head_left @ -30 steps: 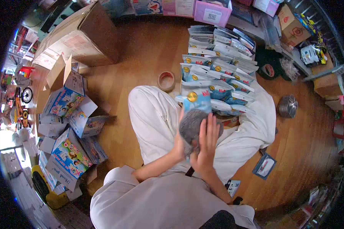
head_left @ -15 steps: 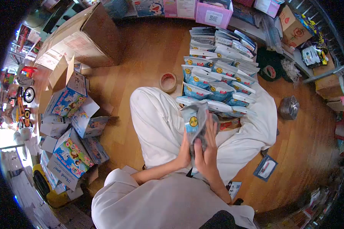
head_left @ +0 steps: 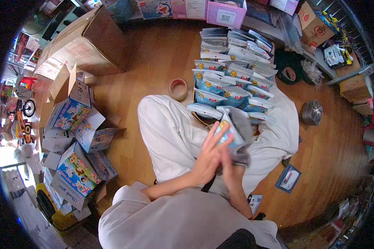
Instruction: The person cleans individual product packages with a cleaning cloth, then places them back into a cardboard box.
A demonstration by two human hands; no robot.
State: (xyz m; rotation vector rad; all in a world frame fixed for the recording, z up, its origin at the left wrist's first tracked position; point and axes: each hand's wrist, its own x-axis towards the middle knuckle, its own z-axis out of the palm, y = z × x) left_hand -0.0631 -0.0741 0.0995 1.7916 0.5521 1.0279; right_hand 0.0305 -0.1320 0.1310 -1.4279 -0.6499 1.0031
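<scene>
"Packet [head_left: 233, 120]?"
"Glossy, blue-white, tilted over my creased white trousers [head_left: 166, 124], near the rows of puffy pouches [head_left: 237, 95]. Fuzzy grey bundle [head_left: 242, 157] against it, blurred."
"Left fingers [head_left: 209, 143]?"
"Mine are long, slightly apart, at its printed face."
"Right fingers [head_left: 225, 154]?"
"One's by my left ones; others hidden, can't tell if clamped."
"Nearby?"
"Round tape roll [head_left: 178, 89], smooth wooden floor [head_left: 153, 62]."

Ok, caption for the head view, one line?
Left hand and right hand at a motion-blurred blue-and-grey pouch, rows of packets beyond, tape roll on the wood floor.
</scene>
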